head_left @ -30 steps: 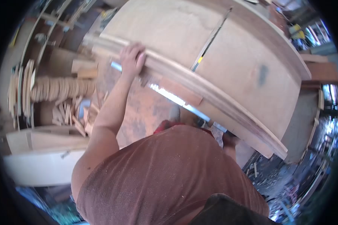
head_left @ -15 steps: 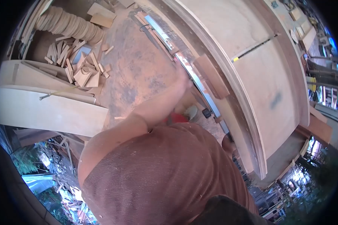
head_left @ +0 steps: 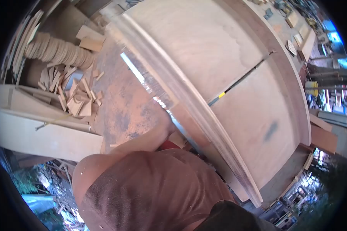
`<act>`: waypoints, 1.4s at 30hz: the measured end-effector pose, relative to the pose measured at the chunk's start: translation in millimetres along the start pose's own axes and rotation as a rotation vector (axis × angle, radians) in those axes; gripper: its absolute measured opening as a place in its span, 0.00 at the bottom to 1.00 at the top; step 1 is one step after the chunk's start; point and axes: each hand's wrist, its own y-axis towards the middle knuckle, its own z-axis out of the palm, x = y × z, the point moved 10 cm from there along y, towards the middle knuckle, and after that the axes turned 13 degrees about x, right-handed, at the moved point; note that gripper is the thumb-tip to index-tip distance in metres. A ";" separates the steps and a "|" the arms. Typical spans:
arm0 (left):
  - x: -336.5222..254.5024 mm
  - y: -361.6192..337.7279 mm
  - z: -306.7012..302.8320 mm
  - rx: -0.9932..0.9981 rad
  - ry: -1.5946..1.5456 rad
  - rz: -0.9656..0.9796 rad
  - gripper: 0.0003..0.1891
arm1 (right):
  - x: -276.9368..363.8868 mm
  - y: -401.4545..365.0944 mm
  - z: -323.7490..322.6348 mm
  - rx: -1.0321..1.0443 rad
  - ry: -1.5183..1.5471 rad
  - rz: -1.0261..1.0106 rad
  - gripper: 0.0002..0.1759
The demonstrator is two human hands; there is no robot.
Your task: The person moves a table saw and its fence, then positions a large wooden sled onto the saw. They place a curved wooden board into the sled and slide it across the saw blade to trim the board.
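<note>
Hanging above dusty workshop floor [head_left: 117, 104], the left hand [head_left: 166, 124] adjoins a metal bar [head_left: 178, 123], fingers' grip unclear.

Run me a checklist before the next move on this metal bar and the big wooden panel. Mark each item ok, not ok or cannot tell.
1. Left hand at the metal bar: ok, it reaches the bar's near side.
2. Left fingers gripping firmly: cannot tell, they are blurred or hidden.
3. Right hand placed and safe: cannot tell, it is out of view.
4. Wooden panel face unmarked: not ok, a dark smudge shows on it.
5. Wood offcuts away from the bar: ok, they are heaped off to the left.
</note>
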 end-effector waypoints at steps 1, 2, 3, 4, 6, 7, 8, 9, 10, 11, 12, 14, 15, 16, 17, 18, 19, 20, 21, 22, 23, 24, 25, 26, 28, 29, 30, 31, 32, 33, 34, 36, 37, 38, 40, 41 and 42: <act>-2.8 -4.9 2.8 -0.013 0.007 -0.005 0.47 | -5.1 2.0 -3.6 -0.005 0.020 0.007 0.17; -6.6 -13.3 1.7 -0.078 0.048 0.012 0.48 | -10.2 7.0 -3.9 -0.001 0.037 0.002 0.17; -4.6 -15.3 0.6 -0.092 0.051 0.008 0.48 | -14.8 10.4 -4.8 0.003 0.055 0.001 0.17; -1.3 -12.0 5.8 -0.051 0.057 0.008 0.48 | -19.5 15.6 -3.7 0.016 0.067 -0.008 0.17; -2.8 -5.2 24.2 -0.036 0.049 0.041 0.49 | -25.0 31.1 -2.1 0.057 0.093 -0.029 0.17; -0.3 -8.8 33.4 -0.075 0.050 0.020 0.49 | -27.6 36.4 -3.5 0.082 0.097 -0.042 0.17; -1.3 -6.1 40.3 -0.100 0.051 0.008 0.49 | -27.3 45.1 -1.6 0.115 0.105 -0.061 0.17; 1.4 6.6 32.2 -0.062 0.036 0.022 0.48 | -28.1 52.4 -1.6 0.148 0.119 -0.081 0.17; 7.3 10.4 22.1 -0.021 0.019 0.032 0.48 | -30.7 58.5 -2.5 0.187 0.135 -0.103 0.17; -7.3 -20.6 51.2 -0.080 -0.015 0.028 0.47 | -32.5 68.5 -1.0 0.238 0.154 -0.130 0.17; -12.2 -21.9 45.1 -0.057 0.003 0.089 0.46 | -34.1 78.4 1.8 0.289 0.168 -0.159 0.17; 4.5 -7.1 5.3 -0.062 0.003 0.160 0.46 | -34.6 86.7 0.9 0.282 0.006 -0.159 0.18; 18.1 19.3 -24.0 -0.058 0.054 0.146 0.44 | -32.5 85.9 12.8 0.259 -0.085 -0.152 0.18; 22.2 37.3 -38.2 -0.056 0.114 0.123 0.42 | -29.6 85.0 25.2 0.236 -0.176 -0.144 0.18; 22.5 27.2 -28.6 -0.045 0.070 0.078 0.42 | -20.4 75.7 25.0 0.271 -0.086 -0.163 0.17; 22.1 15.9 -18.1 -0.035 0.027 0.032 0.42 | -6.4 73.8 33.3 0.307 0.012 -0.190 0.16; 8.8 -5.5 4.5 0.005 0.032 0.021 0.42 | 9.2 74.8 46.9 0.342 0.116 -0.221 0.16; 10.0 -6.4 0.1 -0.013 0.045 0.047 0.42 | 18.1 74.6 51.2 0.346 0.230 -0.173 0.16; 9.1 -3.2 -2.9 -0.027 0.059 0.075 0.42 | 22.4 73.4 59.1 0.348 0.402 -0.085 0.16; 14.7 10.2 -13.1 0.027 0.091 0.076 0.39 | 24.7 69.1 65.5 0.329 0.588 0.015 0.17; 19.8 23.3 -23.0 0.080 0.122 0.079 0.35 | 25.6 60.9 68.0 0.293 0.754 0.099 0.17; 18.6 20.0 -27.1 0.109 0.220 -0.003 0.33 | 29.7 51.6 73.3 0.273 0.837 0.140 0.18; 21.3 12.9 -35.5 0.146 0.319 -0.087 0.31 | 36.4 42.4 75.0 0.258 0.876 0.156 0.19; 12.2 -1.3 -39.2 0.189 0.429 -0.088 0.29 | 43.7 33.0 81.0 0.254 0.883 0.160 0.19; -7.3 -17.3 -67.4 0.252 0.568 -0.099 0.26 | 61.3 10.3 93.4 0.246 0.839 0.153 0.19; -10.5 -21.7 -92.2 0.269 0.597 -0.119 0.26 | 65.7 2.4 97.6 0.263 0.793 0.168 0.19; -18.0 -28.5 -124.3 0.219 0.611 -0.115 0.24 | 73.3 -6.3 101.5 0.241 0.799 0.151 0.19; -24.9 -36.4 -159.7 0.166 0.626 -0.113 0.23 | 75.5 -13.4 103.4 0.235 0.779 0.164 0.18; -32.7 -44.4 -197.6 0.082 0.697 -0.160 0.20 | 75.9 -19.1 104.9 0.230 0.759 0.180 0.18; -36.8 -52.9 -236.8 0.009 0.642 -0.183 0.19 | 76.9 -20.9 106.5 0.215 0.768 0.168 0.18; -37.8 -57.5 -278.7 -0.068 0.627 -0.194 0.20 | 79.8 -23.3 110.9 0.257 0.759 0.151 0.18; -49.4 -77.0 -316.1 -0.177 0.635 -0.238 0.18 | 81.1 -28.9 116.5 0.283 0.728 0.142 0.18; -55.0 -89.0 -318.5 -0.207 0.657 -0.271 0.16 | 82.1 -31.1 116.0 0.268 0.735 0.137 0.18; -55.7 -90.4 -319.0 -0.198 0.665 -0.281 0.16 | 81.4 -33.3 116.7 0.254 0.712 0.153 0.18; -62.7 -91.3 -319.3 -0.231 0.616 -0.216 0.15 | 82.9 -37.0 116.9 0.221 0.665 0.174 0.19; -63.7 -83.8 -316.7 -0.223 0.622 -0.222 0.15 | 86.4 -38.5 117.9 0.212 0.670 0.170 0.19; -64.9 -67.1 -306.6 -0.135 0.635 -0.203 0.16 | 89.1 -40.0 120.2 0.232 0.671 0.163 0.19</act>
